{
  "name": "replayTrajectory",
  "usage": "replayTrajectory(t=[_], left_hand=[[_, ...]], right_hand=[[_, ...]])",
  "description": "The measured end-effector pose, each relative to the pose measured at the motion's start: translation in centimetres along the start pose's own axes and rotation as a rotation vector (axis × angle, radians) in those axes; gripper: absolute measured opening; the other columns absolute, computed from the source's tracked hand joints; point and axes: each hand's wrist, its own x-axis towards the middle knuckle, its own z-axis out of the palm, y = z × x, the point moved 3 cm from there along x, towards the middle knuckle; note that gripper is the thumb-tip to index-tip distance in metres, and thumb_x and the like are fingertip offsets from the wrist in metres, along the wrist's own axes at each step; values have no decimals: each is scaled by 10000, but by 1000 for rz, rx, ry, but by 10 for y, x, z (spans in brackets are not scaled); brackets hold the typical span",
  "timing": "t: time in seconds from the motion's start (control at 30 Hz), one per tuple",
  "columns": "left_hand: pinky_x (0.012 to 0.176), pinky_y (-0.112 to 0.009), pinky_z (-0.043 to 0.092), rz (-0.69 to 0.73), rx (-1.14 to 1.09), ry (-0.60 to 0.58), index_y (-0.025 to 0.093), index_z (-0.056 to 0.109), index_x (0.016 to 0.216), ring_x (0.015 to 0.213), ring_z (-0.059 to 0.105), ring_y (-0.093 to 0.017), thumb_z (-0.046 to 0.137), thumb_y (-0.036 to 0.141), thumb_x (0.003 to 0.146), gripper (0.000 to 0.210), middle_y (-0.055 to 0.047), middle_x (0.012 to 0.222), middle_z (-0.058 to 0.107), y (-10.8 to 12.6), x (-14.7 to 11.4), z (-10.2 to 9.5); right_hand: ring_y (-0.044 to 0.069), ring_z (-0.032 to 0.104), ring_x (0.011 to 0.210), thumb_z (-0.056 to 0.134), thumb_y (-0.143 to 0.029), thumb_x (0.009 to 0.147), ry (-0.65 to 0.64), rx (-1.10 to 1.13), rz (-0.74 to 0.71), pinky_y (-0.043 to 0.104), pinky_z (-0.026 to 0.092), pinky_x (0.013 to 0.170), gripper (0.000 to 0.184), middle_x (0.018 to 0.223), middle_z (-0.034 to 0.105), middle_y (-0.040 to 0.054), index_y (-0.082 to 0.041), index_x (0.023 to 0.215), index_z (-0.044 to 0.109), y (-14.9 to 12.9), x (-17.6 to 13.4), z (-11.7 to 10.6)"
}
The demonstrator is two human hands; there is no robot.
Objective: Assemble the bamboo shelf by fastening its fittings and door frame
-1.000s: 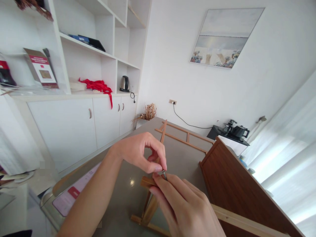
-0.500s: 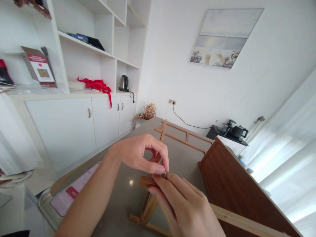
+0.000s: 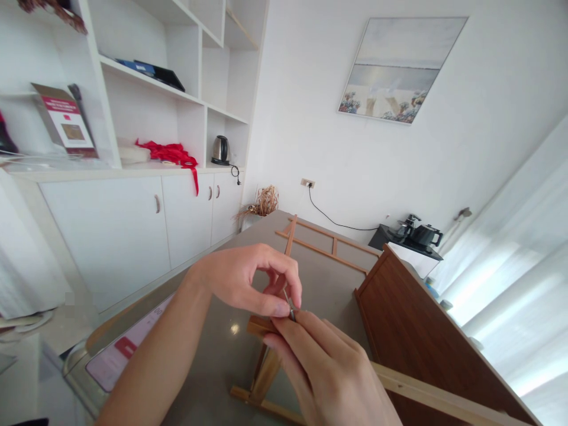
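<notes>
My left hand (image 3: 255,281) is bent over the work, with thumb and forefinger pinched on a small, thin metal piece (image 3: 291,314); its exact kind is too small to tell. Just below it, my right hand (image 3: 323,361) is closed round the upper end of a wooden frame (image 3: 260,326), thumb on the near side and fingers over the top. The fingertips of both hands meet at the metal piece. Below them the frame's leg runs down to a wooden foot bar on the table. My right fingers hide much of the joint.
On the grey table (image 3: 319,284) lies a ladder-like wooden frame (image 3: 335,245). A brown wooden panel (image 3: 426,331) stands along the right side, with a pale wooden bar (image 3: 435,393) before it. A phone (image 3: 110,361) is at the left, partly behind my forearm.
The view has shifted slightly. My left fingertips have turned a little around the metal piece, and a thin shaft now shows between them. My right hand keeps its grip on the wooden frame.
</notes>
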Motion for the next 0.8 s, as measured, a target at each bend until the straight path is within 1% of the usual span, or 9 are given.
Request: replayTrajectory(t=[0.1,0.17,0.23,0.3,0.37,0.43,0.53,0.63,0.8], left_hand=[[653,-240,529,-33,-61,-10,206,697,1080,751,624,-140,739,362,844,286,-64,922,692,-6,-3,-5],[663,-242,528,-15,-104,1,209,679,1135,748,615,-136,756,410,830,373,-63,934,683,-10,-6,-10],[702,-243,523,13,-122,68,208,669,1142,770,608,-132,725,405,864,346,-63,944,682,-14,-9,-17],[702,-238,516,-17,-104,109,206,671,1132,756,581,-116,643,354,933,249,-71,991,686,-20,-10,-22],[714,-245,522,-53,-50,63,211,680,1152,740,567,-108,605,314,956,234,-85,1061,700,-25,-8,-22],[729,-258,537,-67,-17,-30,215,683,1178,746,593,-116,617,310,949,256,-95,1077,718,-28,-5,-18],[739,-259,558,-78,-31,-127,187,695,1091,789,650,-140,635,327,941,214,-106,1033,737,-30,-1,-12],[764,-257,568,-65,-53,-137,177,684,1006,845,674,-155,649,332,929,176,-107,1033,733,-31,1,-10],[793,-275,588,20,-68,-191,191,724,1042,864,671,-169,733,342,856,240,-124,1081,705,-32,0,-12]], right_hand=[[130,649,666,543,-190,1003,10,-20,-8,226,533,592,154,858,687,13,-195,1052,689,0,1,-1],[136,661,681,540,-201,1007,19,-42,-20,232,553,612,180,850,686,19,-179,1108,686,1,1,-1],[139,678,706,538,-206,1010,26,-56,-38,234,576,649,211,870,697,31,-161,1162,678,2,1,-1],[137,686,721,538,-199,1009,29,-55,-45,230,585,665,223,894,708,38,-156,1180,675,3,1,0],[138,686,716,546,-188,1003,30,-51,-42,231,586,646,221,906,714,38,-156,1178,677,4,0,1],[144,684,700,558,-181,993,33,-61,-41,242,586,623,223,902,715,36,-154,1181,675,4,-1,1],[156,699,720,579,-208,986,33,-94,-56,262,607,665,233,928,724,39,-158,1196,668,3,-2,0],[162,724,777,601,-278,983,41,-131,-82,262,623,727,247,979,736,51,-164,1190,674,3,-4,-5],[173,749,822,593,-305,985,119,-216,-91,255,632,747,285,1034,755,83,-155,1203,696,4,-7,-22]])
